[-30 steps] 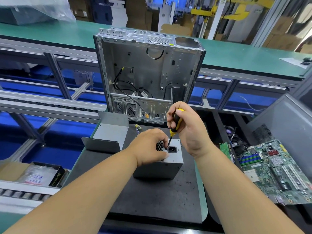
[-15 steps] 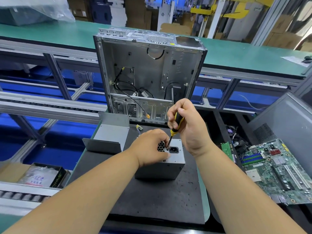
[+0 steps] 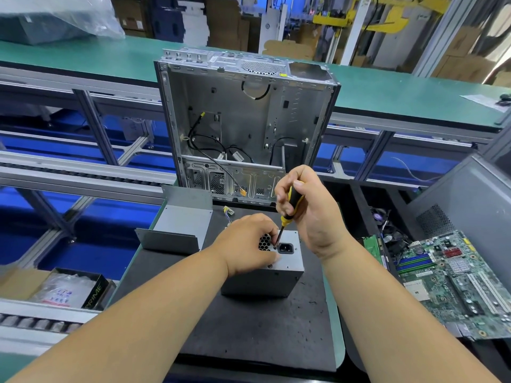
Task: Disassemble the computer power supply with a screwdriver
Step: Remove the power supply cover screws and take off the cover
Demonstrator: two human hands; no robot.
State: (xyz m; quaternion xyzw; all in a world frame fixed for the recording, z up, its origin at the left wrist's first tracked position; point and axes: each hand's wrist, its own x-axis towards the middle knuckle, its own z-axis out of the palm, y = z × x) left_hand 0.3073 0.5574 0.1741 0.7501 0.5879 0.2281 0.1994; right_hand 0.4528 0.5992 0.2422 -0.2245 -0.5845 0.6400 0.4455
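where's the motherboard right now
In the head view the motherboard lies at the right edge, right of the black mat holding the power supply.

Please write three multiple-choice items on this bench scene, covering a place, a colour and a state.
1. Where does the screwdriver tip sit?
A. beside the socket on the power supply
B. inside the computer case
C. on the motherboard

2. What colours is the screwdriver handle?
A. red and white
B. yellow and black
C. all blue

3. What is the left hand doing?
A. hanging idle
B. lifting the case
C. resting on the power supply

Answers: 1 A, the tip meets the top face beside the socket. 2 B, seen under the right hand. 3 C, it lies on the unit's top.
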